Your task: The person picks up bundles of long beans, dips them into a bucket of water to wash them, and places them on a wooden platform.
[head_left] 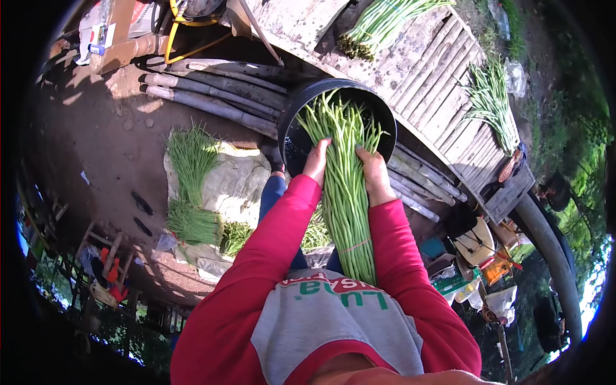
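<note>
A thick bundle of yardlong beans (344, 173) is gripped between my two hands, its lower end against the front of my shirt. My left hand (316, 162) wraps its left side, and my right hand (375, 176) holds the right side with the thumb on the beans. A thin reddish band (354, 247) circles the bundle near my body. The bundle's far tips reach into the mouth of a round black bucket (293, 102), whose inside is partly hidden by the beans.
Ahead stands a wooden slatted table (436, 77) bearing a bean bundle (385, 29) and another bundle (494, 106). Bamboo poles (212, 96) lie left of the bucket. More beans (191, 167) rest on a pale sack (237, 179) on the ground. Assorted containers (475, 244) sit at right.
</note>
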Motion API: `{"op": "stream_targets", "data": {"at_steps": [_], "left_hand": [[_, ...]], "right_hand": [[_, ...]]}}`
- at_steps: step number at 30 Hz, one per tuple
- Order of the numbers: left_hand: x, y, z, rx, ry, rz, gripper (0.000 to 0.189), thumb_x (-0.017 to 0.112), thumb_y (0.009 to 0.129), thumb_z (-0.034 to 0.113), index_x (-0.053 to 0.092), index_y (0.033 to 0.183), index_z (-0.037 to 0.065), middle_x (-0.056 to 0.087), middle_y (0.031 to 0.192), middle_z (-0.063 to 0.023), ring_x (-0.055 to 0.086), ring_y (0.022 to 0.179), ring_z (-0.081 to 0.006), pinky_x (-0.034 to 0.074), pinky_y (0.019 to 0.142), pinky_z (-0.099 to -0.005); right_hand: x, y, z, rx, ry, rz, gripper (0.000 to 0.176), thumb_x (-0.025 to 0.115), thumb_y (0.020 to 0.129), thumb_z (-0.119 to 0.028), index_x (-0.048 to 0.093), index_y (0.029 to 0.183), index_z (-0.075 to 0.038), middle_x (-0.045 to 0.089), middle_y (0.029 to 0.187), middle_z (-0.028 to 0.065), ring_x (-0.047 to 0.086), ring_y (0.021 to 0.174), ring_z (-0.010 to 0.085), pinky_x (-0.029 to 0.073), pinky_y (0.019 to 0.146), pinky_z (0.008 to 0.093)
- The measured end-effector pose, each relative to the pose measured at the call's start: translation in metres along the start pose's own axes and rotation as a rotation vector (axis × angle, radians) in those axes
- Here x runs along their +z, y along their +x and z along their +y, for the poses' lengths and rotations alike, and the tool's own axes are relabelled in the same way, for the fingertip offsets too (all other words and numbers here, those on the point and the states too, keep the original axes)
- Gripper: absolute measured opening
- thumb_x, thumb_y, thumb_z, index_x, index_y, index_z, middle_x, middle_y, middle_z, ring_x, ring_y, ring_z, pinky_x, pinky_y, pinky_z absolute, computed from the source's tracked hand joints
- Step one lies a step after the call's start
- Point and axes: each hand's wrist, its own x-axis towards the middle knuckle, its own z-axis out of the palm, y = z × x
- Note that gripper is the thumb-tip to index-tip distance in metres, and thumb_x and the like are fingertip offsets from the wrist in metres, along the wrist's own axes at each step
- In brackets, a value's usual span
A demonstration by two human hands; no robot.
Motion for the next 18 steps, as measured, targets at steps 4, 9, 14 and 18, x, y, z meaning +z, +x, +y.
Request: {"op": "stream_targets", "data": {"at_steps": [4,9,14,18], "left_hand": [[-0.002,-0.003,0.019,0.035,0.405,0.126,0.131,0.063,0.077,0.076,-0.01,0.154,0.0,0.025,0.155,-0.0295,0.039,0.138,-0.0347,0.032,0.112,-0.0384],[0.003,0.015,0.023,-0.02,0.349,0.107,0.123,0.091,0.067,0.015,0.007,0.156,0.002,0.046,0.142,-0.0217,0.052,0.126,-0.0283,0.042,0.105,-0.0353],[0.007,0.011,0.037,-0.064,0.008,-0.075,0.047,0.075,0.08,0.01,0.059,0.124,0.003,0.07,0.105,-0.0067,0.067,0.093,-0.0187,0.053,0.084,-0.034],[-0.002,0.021,0.038,-0.406,-0.135,-0.139,0.062,0.07,0.09,0.04,0.051,0.136,0.003,0.066,0.122,-0.0098,0.066,0.101,-0.0223,0.052,0.092,-0.037]], "right_hand": [[-0.004,0.01,0.02,-0.256,-0.218,0.129,0.026,0.063,0.094,-0.012,0.065,0.113,0.006,0.071,0.102,0.0103,0.066,0.083,0.0171,0.053,0.077,0.0305],[0.002,0.018,0.005,-0.017,-0.701,0.32,0.077,0.047,0.095,-0.064,0.068,0.093,0.01,0.07,0.089,0.0216,0.063,0.084,0.0237,0.049,0.079,0.0389],[-0.011,0.012,0.018,0.108,0.003,0.151,0.092,0.034,0.091,-0.077,0.054,0.135,0.002,0.063,0.125,0.0149,0.065,0.105,0.0221,0.055,0.089,0.039],[-0.005,-0.011,0.013,0.22,0.244,-0.106,0.066,0.049,0.098,-0.058,0.054,0.136,-0.004,0.066,0.121,0.0108,0.067,0.101,0.0217,0.055,0.089,0.0395]]}}
